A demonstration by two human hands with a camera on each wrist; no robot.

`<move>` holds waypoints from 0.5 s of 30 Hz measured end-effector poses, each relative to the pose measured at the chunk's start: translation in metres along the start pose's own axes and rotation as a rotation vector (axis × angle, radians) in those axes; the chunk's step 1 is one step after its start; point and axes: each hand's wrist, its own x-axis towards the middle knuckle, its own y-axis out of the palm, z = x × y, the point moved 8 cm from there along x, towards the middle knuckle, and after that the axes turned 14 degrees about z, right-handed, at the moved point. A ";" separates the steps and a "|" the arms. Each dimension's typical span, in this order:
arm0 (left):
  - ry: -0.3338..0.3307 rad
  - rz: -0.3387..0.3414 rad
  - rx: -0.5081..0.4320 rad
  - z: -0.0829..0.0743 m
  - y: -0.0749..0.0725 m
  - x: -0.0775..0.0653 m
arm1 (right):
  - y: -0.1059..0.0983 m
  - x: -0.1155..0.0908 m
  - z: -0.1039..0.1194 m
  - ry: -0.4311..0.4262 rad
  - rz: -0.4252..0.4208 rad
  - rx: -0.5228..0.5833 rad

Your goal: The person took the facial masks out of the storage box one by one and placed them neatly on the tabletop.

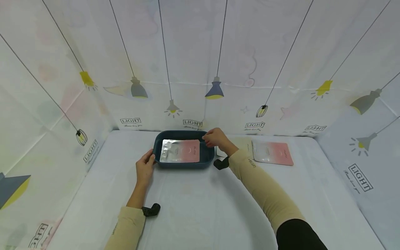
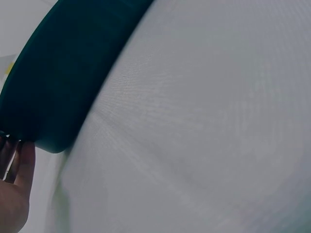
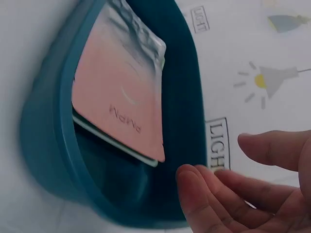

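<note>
- Pink packet [image 1: 181,151]: in blue tub [image 1: 184,166], long axis left-right, between both hands; another packet's edge shows underneath.
- Right hand [image 1: 216,137] looks nearer: at tub's right end, thumb and fingers apart, holding nothing.
- Left hand [image 1: 145,167]: straight fingers against left wall, which separates it from packet.
- Right: pale packet [image 1: 245,143], second pink packet [image 1: 274,152]; right forearm partly blocks pale one.

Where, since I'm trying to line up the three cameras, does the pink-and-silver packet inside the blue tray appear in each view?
Head: the pink-and-silver packet is just left of centre, a little below mid-height, silver end to the left.
Left wrist: not in it; only the outside of the blue tray shows, upper left.
Right wrist: upper part, left of centre, pink end lower.
Shared landmark: the blue tray, visible in all three.
</note>
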 end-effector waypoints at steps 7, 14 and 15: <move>-0.007 -0.003 -0.003 0.000 0.000 -0.003 | 0.029 0.012 -0.006 0.007 0.032 -0.017; 0.003 0.001 -0.011 -0.001 0.000 -0.001 | 0.042 0.018 -0.009 0.062 -0.006 -0.147; 0.001 0.003 -0.013 -0.001 0.000 -0.001 | 0.042 0.019 -0.010 0.083 -0.014 -0.179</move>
